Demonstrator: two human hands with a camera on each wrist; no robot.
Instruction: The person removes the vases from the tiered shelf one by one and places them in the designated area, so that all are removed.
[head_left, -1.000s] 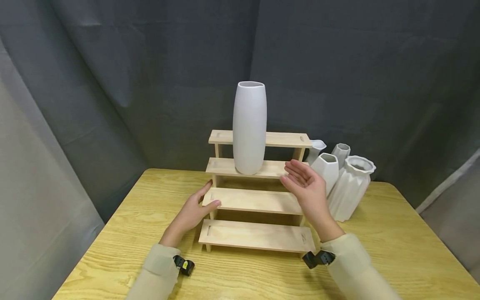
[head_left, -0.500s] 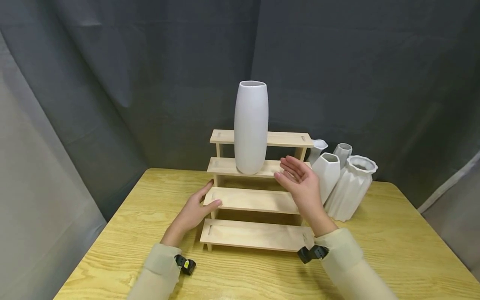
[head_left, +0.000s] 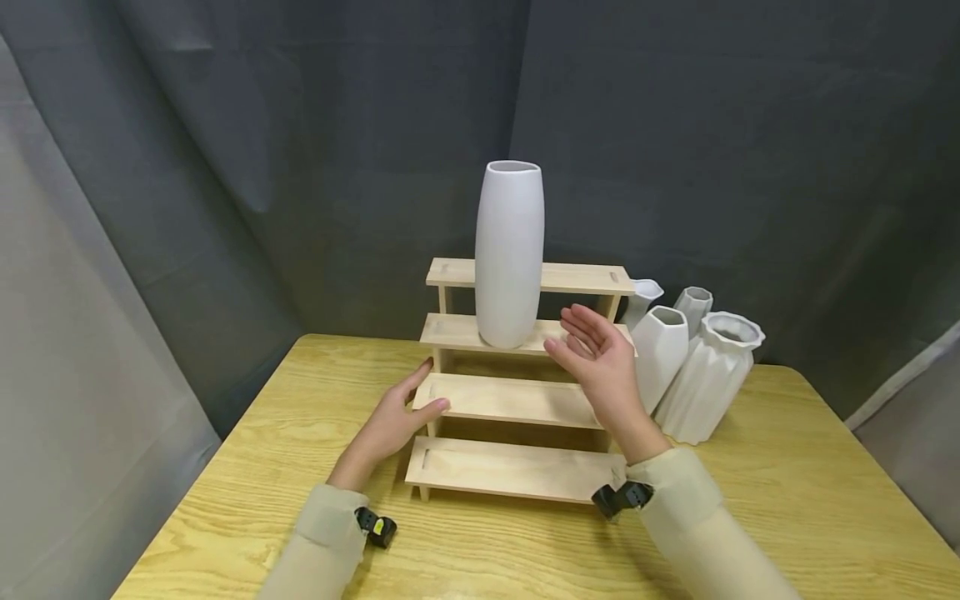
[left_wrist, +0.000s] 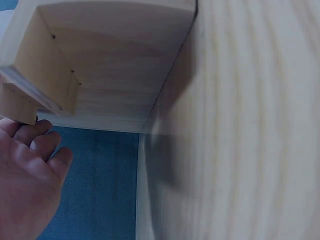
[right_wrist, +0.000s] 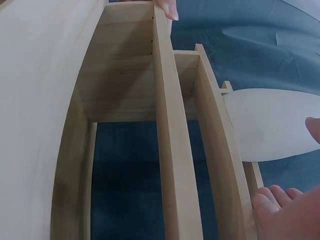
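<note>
A tall white vase [head_left: 510, 250] stands upright on the second-highest shelf of a stepped wooden display stand [head_left: 510, 398]. In the right wrist view the vase [right_wrist: 272, 122] appears sideways beyond the shelves. My left hand [head_left: 390, 423] grips the left end of the stand, thumb over a lower shelf and fingers along its side. Its curled fingers show by the wooden side piece in the left wrist view. My right hand [head_left: 603, 367] is held near the right end of the vase's shelf, fingers loosely bent, apart from the vase and holding nothing.
Right of the stand stand several other white vases, among them a ribbed one [head_left: 708, 383] and a faceted one [head_left: 660, 354], partly behind my right hand. The yellow wood-grain table [head_left: 810, 500] ends at a dark grey curtain [head_left: 675, 125].
My right hand has moved a little left and up, nearer the vase. The left hand keeps its place on the stand. The head view has shifted slightly.
</note>
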